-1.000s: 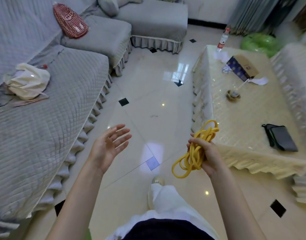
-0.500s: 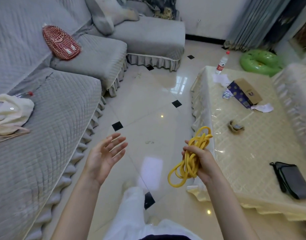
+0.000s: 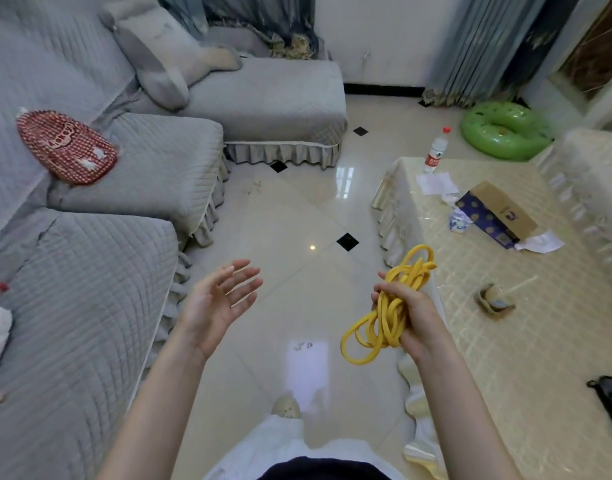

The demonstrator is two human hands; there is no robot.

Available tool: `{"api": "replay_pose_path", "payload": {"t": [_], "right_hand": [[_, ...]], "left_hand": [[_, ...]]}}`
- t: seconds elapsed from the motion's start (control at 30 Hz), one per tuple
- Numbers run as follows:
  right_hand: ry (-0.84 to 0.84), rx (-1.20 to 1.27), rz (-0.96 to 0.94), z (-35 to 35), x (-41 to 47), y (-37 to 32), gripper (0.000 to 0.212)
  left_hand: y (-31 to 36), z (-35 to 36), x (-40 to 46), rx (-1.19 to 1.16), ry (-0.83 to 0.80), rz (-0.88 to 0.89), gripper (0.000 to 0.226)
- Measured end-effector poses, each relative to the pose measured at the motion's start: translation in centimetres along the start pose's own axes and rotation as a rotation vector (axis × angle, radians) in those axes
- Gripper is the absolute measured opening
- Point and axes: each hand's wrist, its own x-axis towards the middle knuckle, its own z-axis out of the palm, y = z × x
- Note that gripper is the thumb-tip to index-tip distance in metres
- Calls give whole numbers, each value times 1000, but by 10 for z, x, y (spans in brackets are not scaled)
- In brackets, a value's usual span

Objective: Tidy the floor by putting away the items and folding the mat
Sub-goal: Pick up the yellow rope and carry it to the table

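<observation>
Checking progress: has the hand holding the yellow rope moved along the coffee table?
Yes. The right hand with the yellow rope has advanced along the coffee table edge toward the cardboard box.

A single wide-angle camera on the person's head looks forward and down, close over both raised forearms, along the tiled floor (image 3: 297,209) between the grey sofa (image 3: 89,289) at the left and the covered table (image 3: 505,323) at the right, toward the curtains (image 3: 477,46) at the far wall.
</observation>
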Motion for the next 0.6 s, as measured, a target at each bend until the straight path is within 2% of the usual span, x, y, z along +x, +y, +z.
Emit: {"api": "replay_pose_path", "payload": {"t": [0.13, 0.3, 0.6], "right_hand": [[46, 39, -39, 21, 44, -20, 24], [115, -43, -99, 42, 102, -49, 28], [96, -42, -102, 85, 246, -130, 21]], "left_hand": [[34, 14, 58, 49, -33, -16, 24], [62, 34, 126, 64, -45, -43, 23], [97, 104, 270, 53, -36, -53, 21]]}}
